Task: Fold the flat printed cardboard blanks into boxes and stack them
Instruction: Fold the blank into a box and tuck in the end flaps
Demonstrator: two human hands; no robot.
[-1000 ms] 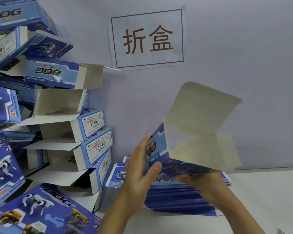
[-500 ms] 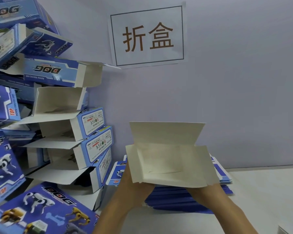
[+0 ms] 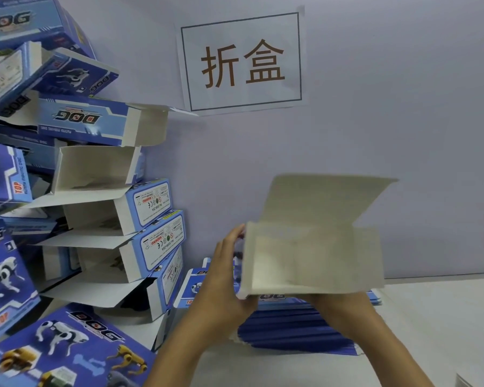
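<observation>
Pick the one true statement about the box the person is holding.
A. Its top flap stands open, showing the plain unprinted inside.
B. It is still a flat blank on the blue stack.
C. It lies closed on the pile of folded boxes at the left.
A: the held box is raised above the blue stack of blanks, its top flap standing up and the pale inside facing the camera.

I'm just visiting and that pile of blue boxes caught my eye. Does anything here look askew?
Yes. The stack of folded boxes on the left is untidy: the boxes lie at differing angles, several upside down, flaps hanging open. The stack of flat blanks under the hands looks neat.
</observation>
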